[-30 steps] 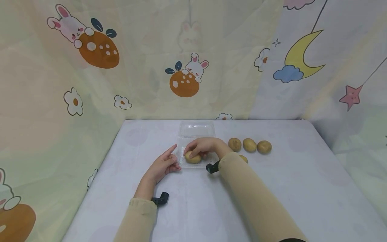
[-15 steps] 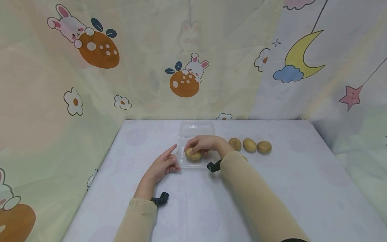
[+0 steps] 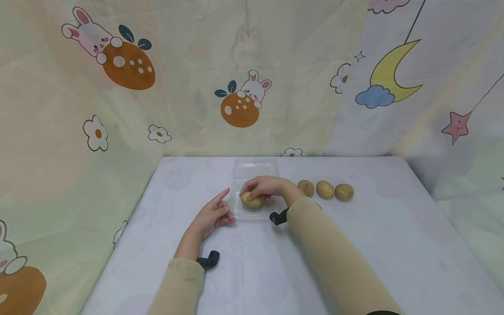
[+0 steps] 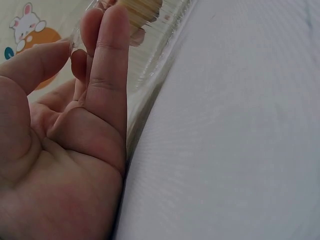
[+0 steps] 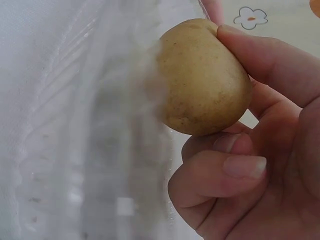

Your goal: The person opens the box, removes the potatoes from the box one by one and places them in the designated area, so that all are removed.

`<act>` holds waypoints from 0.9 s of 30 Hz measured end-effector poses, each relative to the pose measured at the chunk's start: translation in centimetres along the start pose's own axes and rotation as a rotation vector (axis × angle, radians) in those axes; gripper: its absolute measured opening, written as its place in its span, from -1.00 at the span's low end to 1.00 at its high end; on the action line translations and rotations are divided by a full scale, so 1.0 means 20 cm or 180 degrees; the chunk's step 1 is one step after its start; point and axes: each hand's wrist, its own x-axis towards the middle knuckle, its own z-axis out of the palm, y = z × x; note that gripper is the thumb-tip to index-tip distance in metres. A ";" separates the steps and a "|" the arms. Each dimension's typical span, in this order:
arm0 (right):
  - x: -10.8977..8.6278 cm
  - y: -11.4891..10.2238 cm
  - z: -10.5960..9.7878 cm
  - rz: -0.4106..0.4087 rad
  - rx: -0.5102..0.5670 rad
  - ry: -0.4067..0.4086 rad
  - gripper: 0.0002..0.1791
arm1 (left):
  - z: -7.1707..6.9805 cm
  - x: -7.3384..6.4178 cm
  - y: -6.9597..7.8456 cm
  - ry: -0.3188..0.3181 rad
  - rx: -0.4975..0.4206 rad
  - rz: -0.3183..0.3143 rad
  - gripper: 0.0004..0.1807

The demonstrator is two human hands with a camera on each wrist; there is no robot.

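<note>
A clear plastic container (image 3: 253, 213) lies at the back of the table, its lid (image 3: 256, 167) folded back behind it. Over its base, my right hand (image 3: 265, 187) grips a small tan potato (image 5: 205, 80) between thumb and fingers. In the right wrist view the container's ridged wall hides the potato's left side. My left hand (image 3: 212, 216) is at the container's left side, index finger extended along it and the other fingers loosely bent. In the left wrist view, its fingertips are right at the clear wall.
Three more potatoes stand in a row to the right: a brownish potato (image 3: 306, 188), a yellowish potato (image 3: 324, 189) and a rounder potato (image 3: 344, 192). The right sleeve (image 3: 327, 245) almost fully hides another potato. Printed cloth (image 3: 189, 78) hangs behind the table.
My right hand has risen slightly with the potato compared with one second ago, then held nearly still. The sleeve covers more of the potato behind it. My left hand has stayed put.
</note>
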 end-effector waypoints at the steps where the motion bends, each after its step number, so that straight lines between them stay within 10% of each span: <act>1: 0.00 0.00 0.00 -0.0002 -0.0001 0.0003 -0.68 | 0.00 0.00 0.00 -0.0006 0.0002 0.0006 -0.26; 27: -0.07 -0.02 -0.05 -0.0153 0.0019 -0.0012 -0.57 | -0.01 0.01 -0.02 0.0028 -0.0011 -0.0004 -0.27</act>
